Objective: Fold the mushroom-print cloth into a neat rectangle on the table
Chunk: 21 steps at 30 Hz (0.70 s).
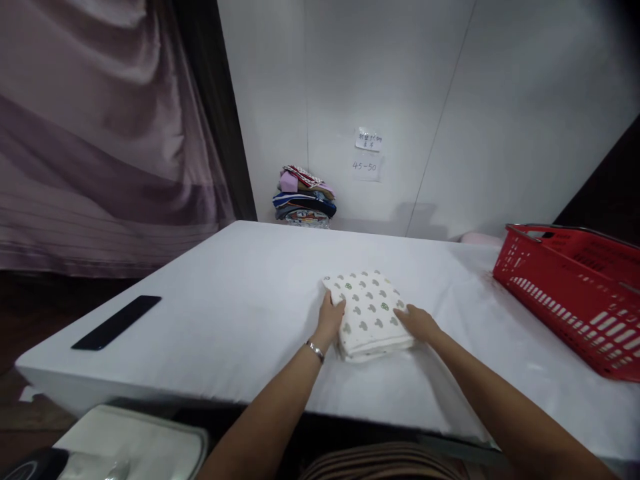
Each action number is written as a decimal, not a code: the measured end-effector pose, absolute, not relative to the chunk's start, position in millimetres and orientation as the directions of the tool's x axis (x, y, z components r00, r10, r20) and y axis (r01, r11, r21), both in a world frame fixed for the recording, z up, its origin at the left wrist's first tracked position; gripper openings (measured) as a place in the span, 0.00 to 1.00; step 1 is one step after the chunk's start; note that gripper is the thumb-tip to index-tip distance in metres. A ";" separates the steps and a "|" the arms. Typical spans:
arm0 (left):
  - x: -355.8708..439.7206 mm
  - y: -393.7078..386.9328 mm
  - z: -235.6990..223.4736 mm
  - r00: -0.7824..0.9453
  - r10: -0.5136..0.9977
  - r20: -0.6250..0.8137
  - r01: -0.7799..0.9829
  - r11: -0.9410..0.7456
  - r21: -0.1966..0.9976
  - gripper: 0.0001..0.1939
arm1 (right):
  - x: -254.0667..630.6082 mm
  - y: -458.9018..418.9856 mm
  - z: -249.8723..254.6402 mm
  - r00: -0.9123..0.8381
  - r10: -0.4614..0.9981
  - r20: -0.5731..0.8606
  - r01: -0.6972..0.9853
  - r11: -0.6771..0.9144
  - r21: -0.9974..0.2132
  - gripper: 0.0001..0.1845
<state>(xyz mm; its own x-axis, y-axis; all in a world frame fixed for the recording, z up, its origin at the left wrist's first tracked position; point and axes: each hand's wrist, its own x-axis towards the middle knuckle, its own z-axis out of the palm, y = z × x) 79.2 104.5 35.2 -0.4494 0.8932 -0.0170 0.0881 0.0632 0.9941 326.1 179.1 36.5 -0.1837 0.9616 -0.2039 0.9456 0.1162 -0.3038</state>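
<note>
A white cloth (370,303) printed with small grey mushrooms and a few green motifs lies folded into a thick, squarish bundle on the white-covered table (240,293). Several layers show along its front edge. My left hand (332,316) grips its left side, thumb on top and the other fingers mostly hidden; a silver bracelet circles that wrist. On the opposite side, my right hand (418,323) holds the right edge, with its fingertips on the printed top and part of the hand against the side.
A red plastic basket (565,293) stands at the table's right. A dark flat panel (117,323) lies near the left edge. Folded fabrics (305,193) are stacked beyond the far edge, by a wall with paper notes (367,157). A pale lidded object (135,443) sits below front left.
</note>
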 end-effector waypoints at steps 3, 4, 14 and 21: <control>71.1 116.9 37.7 -0.414 0.910 -0.025 0.206 0.120 0.971 0.21 | 345.8 148.2 31.4 -0.228 0.945 -0.237 0.915 0.124 -0.383 0.32; 69.5 116.6 36.4 -0.408 0.912 -0.041 0.245 0.152 0.958 0.20 | 351.9 140.5 31.6 -0.235 0.941 -0.244 0.909 0.123 -0.399 0.34; 85.3 62.3 29.7 -0.383 0.923 0.033 0.437 0.149 0.887 0.24 | 295.6 151.8 59.9 -0.556 0.785 0.274 0.699 0.619 -0.357 0.30; 94.7 44.1 17.1 -0.397 0.911 0.107 0.433 0.084 0.898 0.30 | 180.4 182.5 63.0 -0.686 0.713 0.147 0.640 0.686 -0.346 0.32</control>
<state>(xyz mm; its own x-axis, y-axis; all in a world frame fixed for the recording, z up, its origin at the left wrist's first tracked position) 94.7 44.1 17.1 -0.3974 0.9114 0.1066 0.4326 0.0836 0.8977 180.4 182.5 63.0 -0.6858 0.7129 0.1466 0.6397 0.6865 -0.3457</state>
